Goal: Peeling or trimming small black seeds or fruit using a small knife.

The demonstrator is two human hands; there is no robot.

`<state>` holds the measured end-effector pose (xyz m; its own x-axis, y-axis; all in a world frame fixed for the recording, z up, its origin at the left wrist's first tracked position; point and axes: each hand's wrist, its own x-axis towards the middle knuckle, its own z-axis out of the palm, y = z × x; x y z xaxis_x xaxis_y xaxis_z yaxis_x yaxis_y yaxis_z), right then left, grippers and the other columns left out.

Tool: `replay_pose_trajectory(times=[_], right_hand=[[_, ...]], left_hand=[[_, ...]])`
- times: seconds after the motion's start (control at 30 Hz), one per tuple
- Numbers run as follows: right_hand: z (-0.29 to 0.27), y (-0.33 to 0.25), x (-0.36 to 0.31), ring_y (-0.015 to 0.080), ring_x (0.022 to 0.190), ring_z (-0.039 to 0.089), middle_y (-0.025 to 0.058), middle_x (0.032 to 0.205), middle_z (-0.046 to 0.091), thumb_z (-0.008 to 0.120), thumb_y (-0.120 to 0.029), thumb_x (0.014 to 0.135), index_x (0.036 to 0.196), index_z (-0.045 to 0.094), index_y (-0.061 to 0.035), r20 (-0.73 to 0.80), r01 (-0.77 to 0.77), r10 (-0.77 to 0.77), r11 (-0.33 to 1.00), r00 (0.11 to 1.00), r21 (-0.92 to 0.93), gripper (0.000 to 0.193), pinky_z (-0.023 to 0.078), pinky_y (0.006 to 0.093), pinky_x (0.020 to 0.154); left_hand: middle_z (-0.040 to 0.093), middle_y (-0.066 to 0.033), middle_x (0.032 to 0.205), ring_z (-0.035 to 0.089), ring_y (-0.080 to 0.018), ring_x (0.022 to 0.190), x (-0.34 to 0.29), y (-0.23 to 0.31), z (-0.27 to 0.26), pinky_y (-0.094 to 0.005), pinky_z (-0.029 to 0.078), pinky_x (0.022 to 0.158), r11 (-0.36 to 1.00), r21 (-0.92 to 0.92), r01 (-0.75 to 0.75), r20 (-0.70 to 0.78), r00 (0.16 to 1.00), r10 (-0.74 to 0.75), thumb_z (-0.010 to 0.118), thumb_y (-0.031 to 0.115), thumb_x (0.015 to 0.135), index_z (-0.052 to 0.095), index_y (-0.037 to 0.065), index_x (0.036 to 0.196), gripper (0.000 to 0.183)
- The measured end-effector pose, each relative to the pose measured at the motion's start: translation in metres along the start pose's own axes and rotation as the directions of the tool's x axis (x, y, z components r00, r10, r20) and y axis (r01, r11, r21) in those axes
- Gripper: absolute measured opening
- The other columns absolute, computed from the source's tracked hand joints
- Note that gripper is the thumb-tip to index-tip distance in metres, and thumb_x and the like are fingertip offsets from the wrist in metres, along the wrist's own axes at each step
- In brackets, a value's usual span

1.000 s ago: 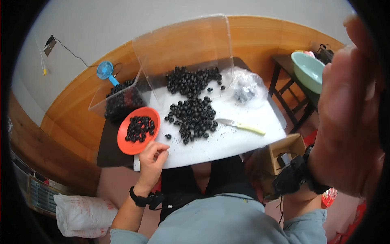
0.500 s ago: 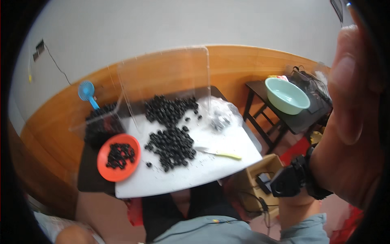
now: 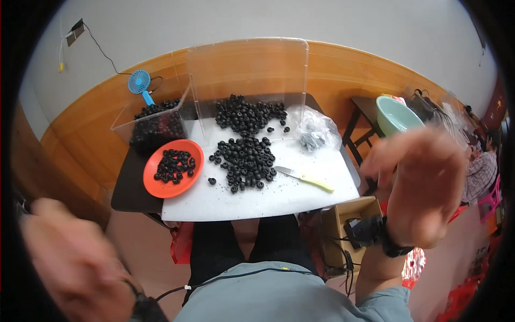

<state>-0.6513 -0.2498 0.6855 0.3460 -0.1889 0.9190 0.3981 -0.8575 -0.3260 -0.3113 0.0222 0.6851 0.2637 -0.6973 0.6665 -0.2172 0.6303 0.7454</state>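
My right hand [image 3: 426, 185] is raised in the air to the right of the white work board [image 3: 209, 206]. Its fingers look apart with nothing in them, though slightly blurred. At the lower left, my left hand [image 3: 75, 257] is smeared by motion, so its fingers cannot be read. Neither hand touches anything on the board. Two heaps of small round black parts with holes [image 3: 247, 161] lie there. Beside them is a knife [image 3: 311, 180] with a yellow-green handle. An orange-red plate [image 3: 188, 180] at the board's left edge carries more black parts.
A clear bin [image 3: 120, 129] of black parts stands behind the plate near a blue fan [image 3: 139, 81]. A transparent panel [image 3: 247, 59] rises at the back. A plastic bag [image 3: 327, 131], a cardboard box [image 3: 367, 204] and a pale green basin [image 3: 394, 115] are to the right.
My left hand has come up into view at the lower left. My right hand has moved down and inward from the right rim. The whole view has shifted; the parts look unmoved.
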Motion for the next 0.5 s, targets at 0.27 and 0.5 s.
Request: replay_pose_trajectory(times=[0.27, 0.5], right_hand=[[0.007, -0.044, 0.026, 0.0282, 0.068, 0.070, 0.0102, 0.082, 0.071, 0.069, -0.047, 0.098, 0.110, 0.066, -0.0088, 0.581, -0.001, -0.119, 0.979, 0.805, 0.202, 0.040, 0.049, 0.0353, 0.055], [0.008, -0.016, 0.050, 0.0265, 0.067, 0.066, 0.0089, 0.073, 0.066, 0.060, -0.048, 0.104, 0.122, 0.051, -0.0111, 0.678, 0.425, -0.416, 0.890, 0.606, 0.167, 0.042, 0.039, 0.0327, 0.049]], left_hand=[[0.064, -0.0112, 0.093, 0.059, -0.0239, 0.075, 0.018, 0.002, 0.085, -0.0316, 0.050, 0.058, 0.966, -0.241, -0.093, 0.270, 0.950, 0.159, 0.073, 0.007, 0.094, 0.070, 0.020, 0.117, 0.026], [0.063, -0.0061, 0.087, 0.058, -0.0227, 0.075, 0.031, -0.002, 0.075, -0.0332, 0.052, 0.062, 0.958, -0.149, -0.244, 0.444, 0.850, 0.285, 0.068, 0.017, 0.099, 0.066, 0.019, 0.102, 0.005]])
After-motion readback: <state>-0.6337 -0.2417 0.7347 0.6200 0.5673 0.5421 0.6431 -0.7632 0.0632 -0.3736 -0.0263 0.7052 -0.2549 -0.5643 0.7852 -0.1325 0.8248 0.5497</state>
